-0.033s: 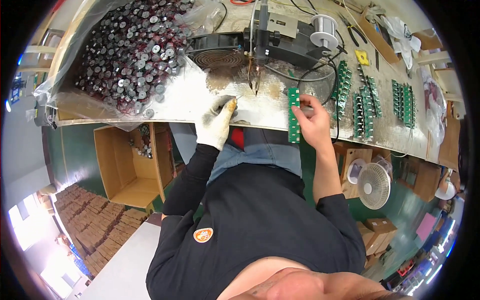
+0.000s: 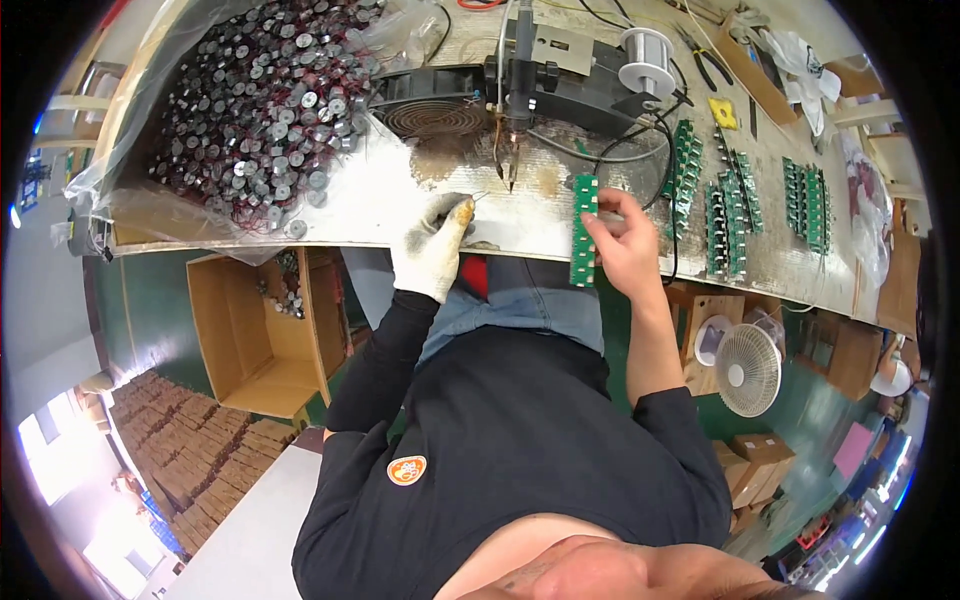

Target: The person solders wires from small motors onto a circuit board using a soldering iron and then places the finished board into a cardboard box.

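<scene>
My left hand [image 2: 432,245], in a white glove with grey and yellowed fingertips, is closed in a pinch at the table's front edge. A thin, pointed sliver [image 2: 480,196] sticks out of its fingertips; its kind is too small to tell. My bare right hand [image 2: 627,240] grips a long green circuit board [image 2: 584,232] by its right side, between thumb and fingers. The board stands lengthwise away from me, with pale pads along it, its near end past the table edge. Between and beyond both hands, the soldering machine's tip [image 2: 512,180] points down at the table.
A heap of small round metal parts with red wires [image 2: 270,120] fills the left side. Behind the tip stand a black fan [image 2: 435,105] and a solder wire spool [image 2: 647,65]. Rows of green boards [image 2: 728,225], a yellow sponge [image 2: 722,114] and pliers [image 2: 712,68] lie right.
The circuit board in my right hand has shifted and tilted slightly to the left. My left hand is in nearly the same place.
</scene>
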Tool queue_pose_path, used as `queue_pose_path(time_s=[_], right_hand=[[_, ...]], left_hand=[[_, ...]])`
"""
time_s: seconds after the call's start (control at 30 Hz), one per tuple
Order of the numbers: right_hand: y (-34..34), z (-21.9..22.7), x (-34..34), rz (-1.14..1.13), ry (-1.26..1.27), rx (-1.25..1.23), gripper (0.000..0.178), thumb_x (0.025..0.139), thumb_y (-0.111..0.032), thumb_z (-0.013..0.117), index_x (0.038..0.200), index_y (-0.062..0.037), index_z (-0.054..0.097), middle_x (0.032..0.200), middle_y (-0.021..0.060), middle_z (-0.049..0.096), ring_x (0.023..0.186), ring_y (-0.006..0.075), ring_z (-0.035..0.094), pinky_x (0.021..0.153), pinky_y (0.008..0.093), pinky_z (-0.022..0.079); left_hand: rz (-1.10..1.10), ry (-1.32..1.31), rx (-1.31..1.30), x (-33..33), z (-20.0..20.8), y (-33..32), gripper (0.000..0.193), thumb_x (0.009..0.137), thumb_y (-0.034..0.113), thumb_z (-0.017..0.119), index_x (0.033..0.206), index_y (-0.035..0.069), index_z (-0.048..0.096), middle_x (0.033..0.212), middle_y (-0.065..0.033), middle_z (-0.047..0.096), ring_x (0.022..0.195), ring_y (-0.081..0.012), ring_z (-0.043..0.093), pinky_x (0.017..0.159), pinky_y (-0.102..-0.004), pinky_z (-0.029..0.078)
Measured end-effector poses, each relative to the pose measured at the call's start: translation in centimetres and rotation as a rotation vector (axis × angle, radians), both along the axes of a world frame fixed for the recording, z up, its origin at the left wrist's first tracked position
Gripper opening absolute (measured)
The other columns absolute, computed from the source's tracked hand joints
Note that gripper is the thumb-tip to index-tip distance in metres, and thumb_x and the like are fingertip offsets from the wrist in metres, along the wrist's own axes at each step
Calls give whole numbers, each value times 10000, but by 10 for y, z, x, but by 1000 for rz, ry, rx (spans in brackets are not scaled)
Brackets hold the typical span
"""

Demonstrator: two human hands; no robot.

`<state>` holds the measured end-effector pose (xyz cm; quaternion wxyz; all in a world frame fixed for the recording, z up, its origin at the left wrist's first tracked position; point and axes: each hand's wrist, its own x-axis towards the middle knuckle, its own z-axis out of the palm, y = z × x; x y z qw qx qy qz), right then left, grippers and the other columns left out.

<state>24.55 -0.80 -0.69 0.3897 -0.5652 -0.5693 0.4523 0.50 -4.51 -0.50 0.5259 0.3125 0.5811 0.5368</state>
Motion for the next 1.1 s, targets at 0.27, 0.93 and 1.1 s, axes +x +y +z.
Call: queue_pose_path(time_s=[0.27, 0.93, 1.1], right_hand=[[-11, 1, -26, 124, 544, -323, 353, 848, 25, 591, 1153, 9, 414, 904, 61, 591, 643, 70, 564, 484, 190, 449], [-14, 1, -57, 164, 467, -332, 251, 868, 24, 589, 1075, 8, 447, 882, 59, 590, 637, 49, 566, 485, 188, 438], [-13, 1, -59, 164, 469, -304, 248, 861, 21, 599, 1056, 7, 447, 875, 64, 595, 649, 52, 577, 496, 192, 437]], left_hand=[[-162, 276, 74, 3, -8, 2, 179, 889, 127, 624, 977, -29, 636, 766, -63, 626, 683, -100, 592, 630, -245, 468], [-214, 84, -120, 16, 3, 18, 189, 870, 158, 654, 851, -22, 601, 749, -47, 622, 653, -85, 557, 602, -240, 459], [-163, 117, -83, 16, 1, 19, 164, 846, 110, 663, 785, -30, 604, 700, -63, 626, 619, -90, 566, 568, -239, 467]])
